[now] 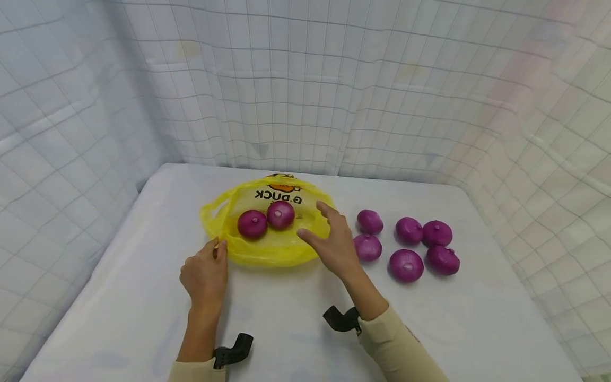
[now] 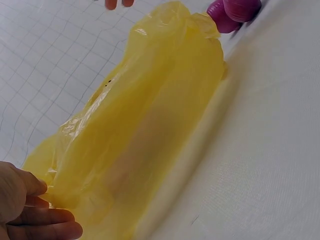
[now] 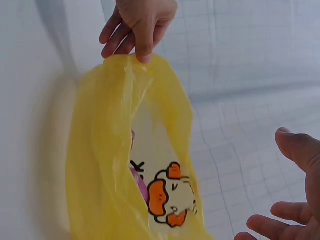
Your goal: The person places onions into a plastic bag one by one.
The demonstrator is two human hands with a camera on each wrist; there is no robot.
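Note:
A yellow plastic bag with a printed duck lies on the table, its mouth spread wide. Inside it sit two purple onions, a left onion and a right onion, side by side. My left hand pinches the bag's near left rim between thumb and fingers, as the right wrist view also shows. Over the bag's right side hovers my right hand, thumb and fingers spread apart, holding nothing. In the right wrist view the bag wall hides most of the onions.
Several more purple onions stand loose to the right of the bag, among them a near onion and an onion partly behind my right hand. The white-covered table meets grid-patterned curtains at the back and sides.

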